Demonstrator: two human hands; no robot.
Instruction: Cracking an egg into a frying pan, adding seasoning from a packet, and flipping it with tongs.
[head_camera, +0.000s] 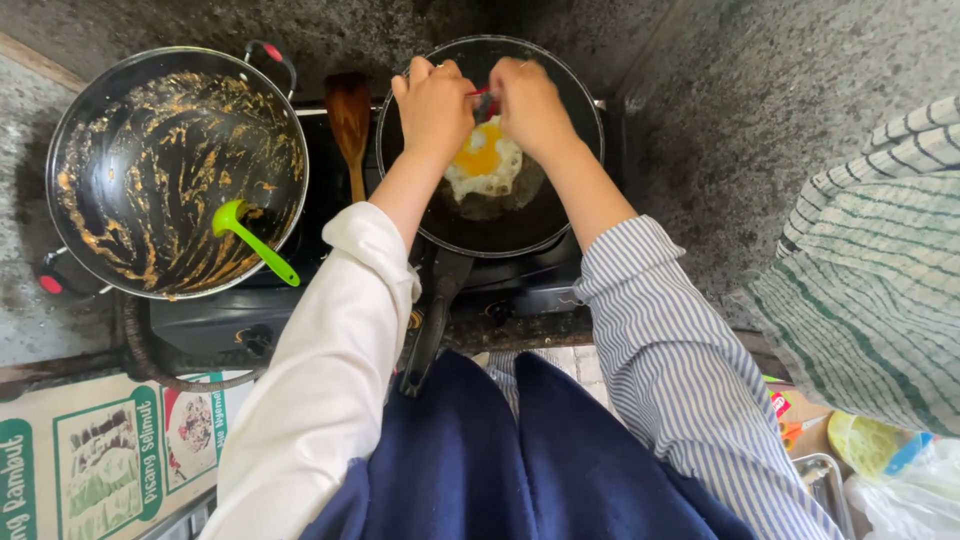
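**Two hands and a small red packet over a fried egg**

Low in the frame hangs a dark blue apron (520, 460), with a white sleeve (320, 380) on the left and a striped sleeve (690, 390) on the right. A green-striped cloth (880, 290) sits at the right edge.

A bit further up, the black pan (490, 225) stands on the stove (250, 310), its long handle pointing down toward the apron. In the pan lies the egg (485, 162), white round the edge, yellow in the middle. It looks soft and wobbly, and I think the yolk would break easily.

Above the egg, in the upper middle, the left hand (433, 105) and the right hand (528, 105) meet. Both pinch a small red packet (483, 100) between fingertips, one at each end. It looks thin, light and bendy, best held by its edges.

At the upper left is a big wok (175, 170), smeared with brown sauce, with a green spoon (250, 238) inside. A wooden spatula (349, 125) rests between wok and pan.
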